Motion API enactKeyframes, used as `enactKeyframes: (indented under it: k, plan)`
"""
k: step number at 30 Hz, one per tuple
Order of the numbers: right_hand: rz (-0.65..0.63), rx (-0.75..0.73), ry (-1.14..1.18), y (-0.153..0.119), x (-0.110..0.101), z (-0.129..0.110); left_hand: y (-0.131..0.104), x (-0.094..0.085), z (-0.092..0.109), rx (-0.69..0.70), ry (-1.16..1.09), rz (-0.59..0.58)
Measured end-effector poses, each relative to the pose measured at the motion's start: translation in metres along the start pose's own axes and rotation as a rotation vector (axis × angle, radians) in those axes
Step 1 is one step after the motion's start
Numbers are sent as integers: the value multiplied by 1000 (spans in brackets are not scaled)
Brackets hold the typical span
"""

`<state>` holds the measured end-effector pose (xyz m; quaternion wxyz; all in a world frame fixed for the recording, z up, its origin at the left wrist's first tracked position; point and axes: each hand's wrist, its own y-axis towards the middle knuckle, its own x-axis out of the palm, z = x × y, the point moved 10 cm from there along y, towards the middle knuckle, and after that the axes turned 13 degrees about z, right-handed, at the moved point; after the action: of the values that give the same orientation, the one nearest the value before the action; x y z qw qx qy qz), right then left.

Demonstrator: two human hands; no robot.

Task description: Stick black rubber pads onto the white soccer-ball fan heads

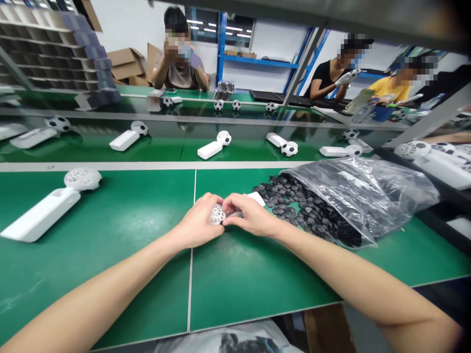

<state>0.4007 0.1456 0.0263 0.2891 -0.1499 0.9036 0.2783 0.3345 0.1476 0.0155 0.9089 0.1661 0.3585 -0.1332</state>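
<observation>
My left hand [200, 220] is wrapped round the white lattice ball head [218, 214] of a device above the green table. My right hand [248, 214] pinches at the ball's right side, its fingertips touching it; what lies between those fingertips is too small to make out. The device's white handle [256, 198] sticks out behind my right hand. Just to the right, small black discs [301, 208] spill from a clear plastic bag [371, 191]. A finished-looking white device with a ball head [44, 213] lies at the left.
Behind the table edge, a green conveyor [165, 147] carries several white devices with black-and-white balls. A black tray [437, 206] of devices stands at the right. Several people sit across the line. Stacked cartons [55, 54] rise at the back left.
</observation>
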Motion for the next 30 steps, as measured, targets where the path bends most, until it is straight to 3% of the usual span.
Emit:
enactKeyframes:
  k: [6,10,15,18,20,23,27,30]
  plan:
    - [60,-5,-118,-4,-11,-6,-3,-3,0,4,-54,25]
    - [91,75,-161,-31,-41,-4,10,-28,-11,-11,-7,87]
    - [288,38,-554,-106,-90,35,82,-101,-48,-55,254,399]
    - [405,-23,-766,-148,-102,60,132,-130,-83,-135,350,534]
    - [428,-24,-878,-161,-103,70,156,-134,-106,-185,410,583]
    - [464,3,-992,-161,-105,68,171,-121,-138,-260,480,587]
    - [484,-40,-1025,-150,-104,54,165,-105,-155,-231,542,544]
    - [458,-77,-987,-151,-102,57,144,-125,-156,-199,595,538]
